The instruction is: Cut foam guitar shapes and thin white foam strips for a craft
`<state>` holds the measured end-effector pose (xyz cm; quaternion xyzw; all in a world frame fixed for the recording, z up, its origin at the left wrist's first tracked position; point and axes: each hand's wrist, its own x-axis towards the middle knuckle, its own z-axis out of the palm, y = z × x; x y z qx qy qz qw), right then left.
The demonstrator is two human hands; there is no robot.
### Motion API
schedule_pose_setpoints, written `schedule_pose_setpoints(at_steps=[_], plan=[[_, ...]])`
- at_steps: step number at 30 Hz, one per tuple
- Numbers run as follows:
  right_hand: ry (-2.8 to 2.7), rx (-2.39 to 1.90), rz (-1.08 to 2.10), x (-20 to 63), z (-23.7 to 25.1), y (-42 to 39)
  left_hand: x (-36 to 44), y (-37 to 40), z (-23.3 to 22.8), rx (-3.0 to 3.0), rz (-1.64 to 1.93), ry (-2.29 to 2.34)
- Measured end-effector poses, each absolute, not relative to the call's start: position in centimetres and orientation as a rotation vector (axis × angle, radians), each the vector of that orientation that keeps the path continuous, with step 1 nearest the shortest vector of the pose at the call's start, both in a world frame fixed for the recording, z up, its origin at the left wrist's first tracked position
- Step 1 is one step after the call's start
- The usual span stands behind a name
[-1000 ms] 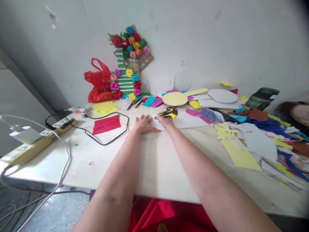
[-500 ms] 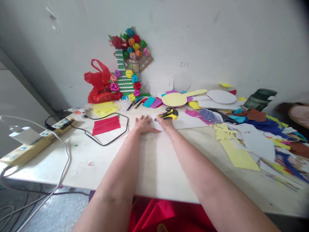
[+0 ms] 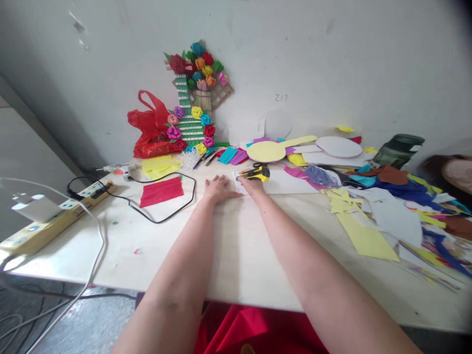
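Pale and smooth, the tabletop [image 3: 177, 250] gave everything a flat support. Heaped paper scraps [image 3: 391, 216] lay on its right, out of the hands' way. White paper [image 3: 293, 183] stretched flat across the far middle, within reach of both hands. At its left end the left hand [image 3: 220, 189] lay palm down, fingers spread and gripping nothing, probably to steady it. The right hand [image 3: 252, 186] grasped a yellow-and-black cutter [image 3: 261, 173] over the left part, nose pointing left, presumably for control; blade contact was too small to tell.
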<state>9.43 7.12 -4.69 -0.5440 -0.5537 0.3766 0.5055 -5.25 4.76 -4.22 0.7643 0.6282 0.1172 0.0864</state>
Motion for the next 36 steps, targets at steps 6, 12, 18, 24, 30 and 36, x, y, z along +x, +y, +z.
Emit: schedule_pose_setpoints(at_steps=[6,12,18,24,30,36], plan=[[-1.331,-1.313,0.92,9.5,-4.9,7.3,-5.2,4.8,-4.1,2.258,0.325,1.887],[-1.305,-1.319,0.913,9.4,-4.0,6.2,-5.2,4.8,-4.0,2.263,0.276,1.886],[-1.311,-1.31,0.889,9.4,-3.9,5.9,-5.3,4.9,-4.2,2.266,0.282,1.891],[-1.306,-1.301,0.909,9.4,-4.0,6.0,-5.3,4.9,-4.2,2.251,0.326,1.881],[-1.258,-1.302,0.912,9.4,-4.0,6.1,-5.2,4.7,-4.0,2.239,0.314,1.887],[-1.3,-1.305,0.877,9.5,-4.2,6.0,-5.2,4.8,-4.1,2.251,0.314,1.892]])
